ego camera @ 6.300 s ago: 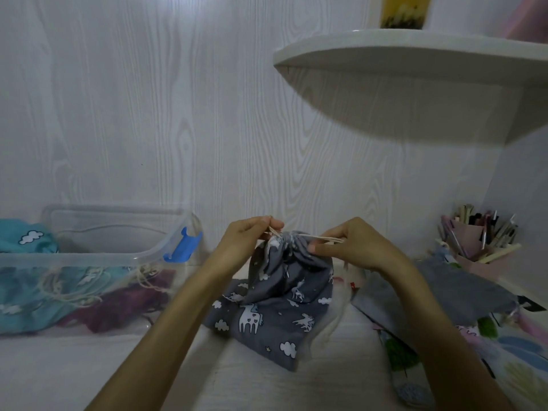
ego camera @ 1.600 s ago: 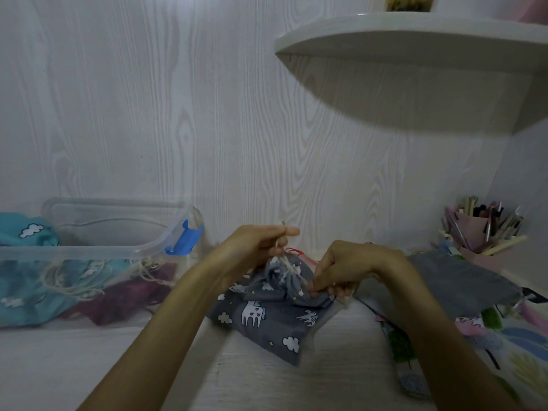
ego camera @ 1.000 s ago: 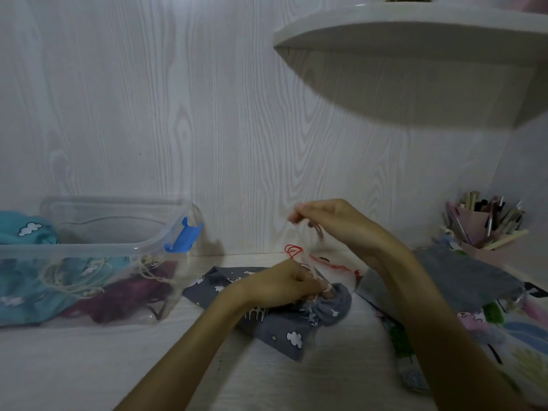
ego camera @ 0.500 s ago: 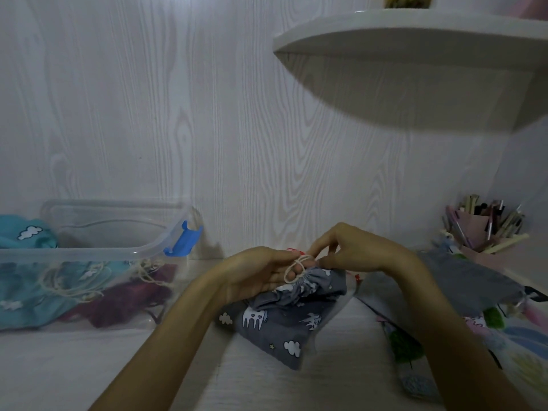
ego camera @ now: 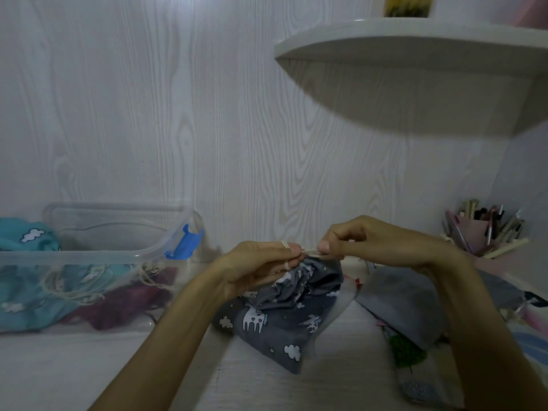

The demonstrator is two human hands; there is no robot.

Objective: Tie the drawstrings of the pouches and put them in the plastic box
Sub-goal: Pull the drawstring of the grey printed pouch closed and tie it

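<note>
Step in hand: we judge that we are tying the cord of the grey pouch — the knot is being made, not yet pulled closed.
Left hand: fingers curled, the cord is looped around two of them, and it holds the gathered neck.
Right hand: it pinches the cord end just beside the left fingertips.
Next move: we think the two hands must pull apart to tighten the knot, then carry the pouch to the plastic box on the left.
Pouch: grey cloth with white clouds and animals, the mouth bunched shut, the body lying on the table between box and other cloth — soft, it will sag when lifted.
Box: open, with teal and dark red pouches inside.
</note>
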